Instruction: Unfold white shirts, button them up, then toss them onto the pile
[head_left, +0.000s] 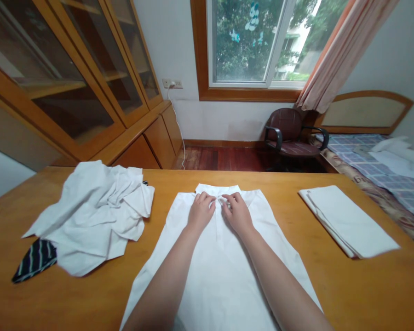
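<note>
A white shirt (207,276) lies spread on the table, its collar (218,188) toward the far edge and its front placket running down the middle. My left hand (202,209) pinches the cloth just left of the placket, below the collar. On the other side, my right hand (237,212) has its fingers curled on the shirt at the neck opening. The fingertips of both hands nearly meet, and a small bit of cloth shows between them. Both forearms cross over the body of the shirt.
Left on the wooden table (276,191) is a crumpled white cloth heap (100,211), with a dark striped piece (37,259) under it. A folded white cloth (348,220) lies right. Beyond stand a glass-door cabinet (124,133), an office chair (286,131) and a bed (393,170).
</note>
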### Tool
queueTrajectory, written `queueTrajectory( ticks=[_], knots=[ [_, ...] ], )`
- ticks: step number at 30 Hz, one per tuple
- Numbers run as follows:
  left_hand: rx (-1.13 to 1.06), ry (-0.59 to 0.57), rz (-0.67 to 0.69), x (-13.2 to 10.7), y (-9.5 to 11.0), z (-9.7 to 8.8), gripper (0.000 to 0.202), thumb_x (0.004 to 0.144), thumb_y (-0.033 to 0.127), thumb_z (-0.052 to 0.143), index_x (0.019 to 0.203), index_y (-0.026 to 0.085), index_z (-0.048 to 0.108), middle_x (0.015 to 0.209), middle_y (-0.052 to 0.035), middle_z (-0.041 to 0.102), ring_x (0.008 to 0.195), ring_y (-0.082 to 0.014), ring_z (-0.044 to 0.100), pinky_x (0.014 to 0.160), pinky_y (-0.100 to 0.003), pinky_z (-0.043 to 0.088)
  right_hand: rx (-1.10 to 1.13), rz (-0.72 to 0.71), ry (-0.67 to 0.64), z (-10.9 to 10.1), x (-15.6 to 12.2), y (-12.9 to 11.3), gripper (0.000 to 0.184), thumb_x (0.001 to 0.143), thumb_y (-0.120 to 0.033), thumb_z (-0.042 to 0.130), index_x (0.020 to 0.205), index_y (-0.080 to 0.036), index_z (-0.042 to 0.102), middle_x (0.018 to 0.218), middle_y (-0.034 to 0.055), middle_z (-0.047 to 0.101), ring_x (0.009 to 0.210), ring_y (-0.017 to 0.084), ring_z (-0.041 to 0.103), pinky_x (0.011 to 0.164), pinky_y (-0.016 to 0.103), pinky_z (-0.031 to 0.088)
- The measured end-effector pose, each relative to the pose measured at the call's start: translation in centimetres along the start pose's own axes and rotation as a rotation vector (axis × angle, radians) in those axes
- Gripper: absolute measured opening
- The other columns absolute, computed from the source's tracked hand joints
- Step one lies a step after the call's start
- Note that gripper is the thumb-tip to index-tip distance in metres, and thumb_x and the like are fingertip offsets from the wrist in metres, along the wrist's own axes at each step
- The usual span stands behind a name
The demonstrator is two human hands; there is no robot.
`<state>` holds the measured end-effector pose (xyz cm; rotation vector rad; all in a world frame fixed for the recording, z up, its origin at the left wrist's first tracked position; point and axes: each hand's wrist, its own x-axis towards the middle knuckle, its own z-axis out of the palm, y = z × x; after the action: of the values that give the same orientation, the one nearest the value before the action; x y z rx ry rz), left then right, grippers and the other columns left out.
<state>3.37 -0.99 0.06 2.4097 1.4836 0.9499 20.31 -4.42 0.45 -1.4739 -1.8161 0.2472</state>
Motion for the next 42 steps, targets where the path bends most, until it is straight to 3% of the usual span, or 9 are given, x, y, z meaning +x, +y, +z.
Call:
queueTrajectory(
  ticks=[6,12,17,24,28,31,36,42],
  knots=[
    [0.095,-0.009,0.023,0.2,0.5,-0.5,0.014,0.089,0.017,0.060,0.098,0.022,0.070,0.096,-0.0069,0.061,0.095,-0.0262,0.050,0.087,-0.040,0.046,-0.103,-0.075,-0.103,-0.2,0.4,-0.6,0.012,0.089,-0.020,0.062,0.095,-0.022,0.072,0.101,0.0076,0.064,0.097,0.025,0.051,0.088,0.039,0.046],
    [0.031,-0.064,-0.002,0.2,0.0,-0.2,0.020,0.090,0.012,0.054,0.103,0.021,0.067,0.101,-0.0064,0.060,0.100,-0.0259,0.048,0.094,-0.043,0.044,-0.075,-0.026,-0.154,-0.1,0.5,-0.3,0.013,0.087,-0.013,0.061,0.093,-0.020,0.070,0.092,0.0063,0.063,0.091,0.023,0.052,0.084,0.036,0.045],
    [-0.042,-0.098,-0.033,0.3,-0.3,-0.2,0.016,0.087,0.010,0.054,0.096,0.020,0.063,0.100,-0.0058,0.059,0.103,-0.0262,0.050,0.098,-0.045,0.042,-0.023,-0.004,-0.153,-0.1,0.5,0.0,0.016,0.085,-0.009,0.060,0.092,-0.021,0.070,0.090,0.0060,0.064,0.091,0.024,0.052,0.084,0.036,0.045],
    [-0.185,-0.087,-0.048,0.4,-0.2,-0.1,0.012,0.085,0.009,0.054,0.088,0.020,0.058,0.090,-0.0034,0.061,0.089,-0.0213,0.055,0.085,-0.035,0.045,0.004,0.000,-0.139,-0.1,0.5,-0.1,0.018,0.085,-0.008,0.058,0.091,-0.021,0.069,0.090,0.0061,0.064,0.090,0.024,0.053,0.083,0.036,0.045],
    [-0.235,-0.073,-0.051,0.4,-0.4,0.1,0.011,0.089,0.015,0.054,0.096,0.020,0.060,0.093,-0.0036,0.064,0.092,-0.0207,0.057,0.087,-0.035,0.045,-0.005,-0.014,-0.136,0.0,0.5,0.1,0.018,0.086,-0.009,0.059,0.092,-0.022,0.070,0.090,0.0059,0.064,0.090,0.024,0.053,0.083,0.036,0.045],
    [-0.247,-0.106,-0.060,0.6,-0.5,0.1,0.009,0.089,0.015,0.054,0.091,0.020,0.062,0.091,-0.0037,0.065,0.093,-0.0214,0.057,0.088,-0.035,0.044,-0.025,-0.026,-0.135,0.1,0.5,0.2,0.013,0.088,-0.014,0.061,0.091,-0.022,0.071,0.089,0.0057,0.064,0.088,0.023,0.053,0.082,0.035,0.045],
    [-0.367,-0.102,-0.165,0.8,-0.4,-0.2,0.008,0.084,0.015,0.056,0.084,0.019,0.063,0.089,-0.0037,0.065,0.090,-0.0205,0.058,0.085,-0.033,0.045,-0.052,-0.041,-0.133,0.2,0.6,-0.1,0.008,0.089,-0.019,0.063,0.090,-0.021,0.071,0.089,0.0058,0.065,0.088,0.023,0.055,0.080,0.034,0.045],
    [-0.638,-0.128,-0.347,0.7,-0.3,-0.5,0.010,0.079,0.023,0.058,0.085,0.018,0.064,0.079,-0.0011,0.065,0.073,-0.0161,0.055,0.069,-0.027,0.043,-0.058,-0.062,-0.075,0.3,0.4,-0.8,0.007,0.090,-0.025,0.064,0.093,-0.021,0.069,0.088,0.0062,0.063,0.086,0.022,0.057,0.078,0.033,0.045]
  ],
)
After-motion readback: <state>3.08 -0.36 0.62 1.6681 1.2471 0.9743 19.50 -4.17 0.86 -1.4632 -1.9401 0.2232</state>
